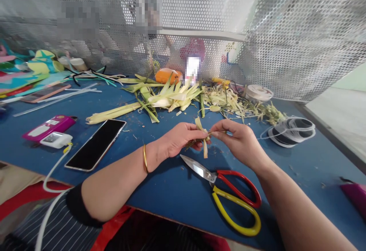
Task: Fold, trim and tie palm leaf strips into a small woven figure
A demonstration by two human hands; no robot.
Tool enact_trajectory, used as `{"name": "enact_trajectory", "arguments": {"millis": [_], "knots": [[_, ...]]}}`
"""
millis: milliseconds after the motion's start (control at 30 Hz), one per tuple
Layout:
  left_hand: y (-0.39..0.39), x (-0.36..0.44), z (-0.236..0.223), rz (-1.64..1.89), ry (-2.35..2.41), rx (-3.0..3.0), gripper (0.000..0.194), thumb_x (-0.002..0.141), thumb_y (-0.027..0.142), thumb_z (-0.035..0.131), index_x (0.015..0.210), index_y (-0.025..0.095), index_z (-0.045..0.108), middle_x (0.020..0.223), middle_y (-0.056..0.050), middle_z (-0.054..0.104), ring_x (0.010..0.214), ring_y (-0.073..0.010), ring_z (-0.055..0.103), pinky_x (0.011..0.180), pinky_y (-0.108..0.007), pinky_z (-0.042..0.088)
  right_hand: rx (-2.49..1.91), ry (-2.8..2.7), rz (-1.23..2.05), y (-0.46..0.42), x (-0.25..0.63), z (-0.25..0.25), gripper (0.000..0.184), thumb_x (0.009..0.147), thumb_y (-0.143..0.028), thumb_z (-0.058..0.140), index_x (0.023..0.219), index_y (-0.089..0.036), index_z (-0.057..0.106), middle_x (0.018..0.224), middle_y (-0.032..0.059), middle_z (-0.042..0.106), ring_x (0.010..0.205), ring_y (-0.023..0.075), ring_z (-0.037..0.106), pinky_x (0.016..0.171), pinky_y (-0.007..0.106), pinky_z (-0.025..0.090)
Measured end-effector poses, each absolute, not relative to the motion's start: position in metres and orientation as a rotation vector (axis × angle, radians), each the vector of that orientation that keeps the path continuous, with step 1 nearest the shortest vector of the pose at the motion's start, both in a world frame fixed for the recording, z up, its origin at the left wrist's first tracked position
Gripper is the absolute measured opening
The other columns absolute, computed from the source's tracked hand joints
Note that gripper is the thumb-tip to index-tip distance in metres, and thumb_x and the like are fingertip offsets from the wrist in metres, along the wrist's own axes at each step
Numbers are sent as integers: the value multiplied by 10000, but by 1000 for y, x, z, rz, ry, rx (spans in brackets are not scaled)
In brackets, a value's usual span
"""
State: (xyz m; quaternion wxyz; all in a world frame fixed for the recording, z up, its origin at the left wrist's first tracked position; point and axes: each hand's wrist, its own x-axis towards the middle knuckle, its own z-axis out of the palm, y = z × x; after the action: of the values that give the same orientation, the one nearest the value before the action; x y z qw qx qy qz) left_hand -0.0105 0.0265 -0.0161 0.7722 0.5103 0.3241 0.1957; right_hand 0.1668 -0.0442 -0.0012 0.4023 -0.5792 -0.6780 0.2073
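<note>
Perforated silver mesh [194,7] stands along far edge of blue desk [160,190]. Pile of pale green leaves [171,98] lies nr that edge, w/ shreds [228,100] trailing toward far R corner. Scissors [213,176], blades closed, 2 handles (1 red, 1 yellow), lie btwn the forearms, yellow handle nr the near edge. L hand [183,138], w/ 1 gold bangle [145,159] at wrist, is pinched nearly closed on folded leaf piece [205,150], held above mid-desk, just beyond blade tip. R hand [237,136] has thumb & index almost meeting on a thin end of same pc. Phone [95,144], screen dark, lies flat nr the near edge, L of L hand; magenta device [48,127] is further L, w/ white adapter [55,139] & cable beside it. Orange packet [168,75] sits behind the pile by far edge. Cord spool [291,131] is nr R edge; white roll [259,92] nr far R corner
</note>
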Motion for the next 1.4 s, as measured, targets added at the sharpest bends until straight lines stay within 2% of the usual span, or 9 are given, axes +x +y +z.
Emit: {"name": "enact_trajectory", "arguments": {"millis": [233, 500, 667, 767, 900, 1033, 1167, 1267, 1400], "knots": [[21, -7, -16, 533, 726, 1435, 103, 747, 224, 716, 764, 122, 713, 632, -18, 642, 525, -86, 542, 537, -224, 435, -1401, -1299, 1065, -42, 163, -6, 139, 692, -316, 669, 678, -188, 616, 569, -18, 604, 569, 141, 543, 600, 280, 420], [30, -10, -16, 439, 750, 967, 140, 685, 243, 753, 669, 119, 689, 659, -43, 667, 521, -67, 508, 531, -212, 438, -1320, -1788, 437, -43, 166, -3, 94, 852, -246, 626, 908, -233, 699, 885, 19, 714, 822, 184, 638, 765, 307, 469], [30, -10, -17, 374, 743, 967, 161, 695, 261, 770, 709, 116, 702, 706, -59, 685, 535, -72, 525, 548, -222, 454, -1325, -1916, 222, -44, 169, -4, 172, 908, -238, 550, 816, -229, 696, 819, 27, 721, 770, 179, 640, 737, 304, 454], [26, -9, -15, 487, 718, 1153, 177, 682, 265, 784, 752, 118, 715, 708, -56, 685, 548, -92, 550, 582, -251, 474, -1454, -1868, 190, -45, 167, -2, 186, 897, -267, 551, 757, -223, 666, 672, 1, 679, 625, 152, 592, 634, 270, 423], [19, -6, -15, 658, 789, 1578, 113, 716, 228, 729, 791, 146, 747, 658, -23, 661, 586, -114, 550, 584, -241, 438, -1633, -1719, 380, -46, 163, -5, 262, 887, -323, 549, 654, -220, 612, 486, -36, 588, 452, 119, 471, 505, 248, 346], [10, -5, -15, 822, 881, 2039, 115, 776, 241, 663, 774, 172, 756, 631, -20, 639, 580, -120, 506, 563, -243, 359, -1659, -1482, 684, -42, 161, -15, 363, 872, -373, 557, 542, -222, 539, 454, -19, 588, 470, 137, 513, 533, 264, 381], [7, -6, -15, 878, 944, 2113, 166, 776, 275, 668, 653, 170, 703, 598, -18, 606, 569, -118, 485, 568, -251, 345, -1573, -1299, 899, -39, 157, -20, 400, 843, -419, 590, 509, -218, 502, 424, -25, 543, 445, 130, 501, 551, 276, 402], [14, -5, -16, 816, 959, 1786, 122, 741, 264, 689, 676, 162, 696, 621, -21, 628, 594, -127, 535, 580, -248, 395, -1480, -1353, 855, -39, 156, -18, 274, 847, -387, 598, 645, -202, 602, 526, -16, 609, 530, 142, 550, 598, 278, 422], [23, -4, -19, 664, 881, 1266, 157, 713, 275, 719, 647, 140, 672, 657, -40, 654, 568, -108, 552, 592, -251, 452, -1375, -1630, 606, -40, 161, -13, 104, 850, -261, 597, 895, -211, 677, 813, 16, 704, 761, 172, 632, 717, 289, 455]]}}
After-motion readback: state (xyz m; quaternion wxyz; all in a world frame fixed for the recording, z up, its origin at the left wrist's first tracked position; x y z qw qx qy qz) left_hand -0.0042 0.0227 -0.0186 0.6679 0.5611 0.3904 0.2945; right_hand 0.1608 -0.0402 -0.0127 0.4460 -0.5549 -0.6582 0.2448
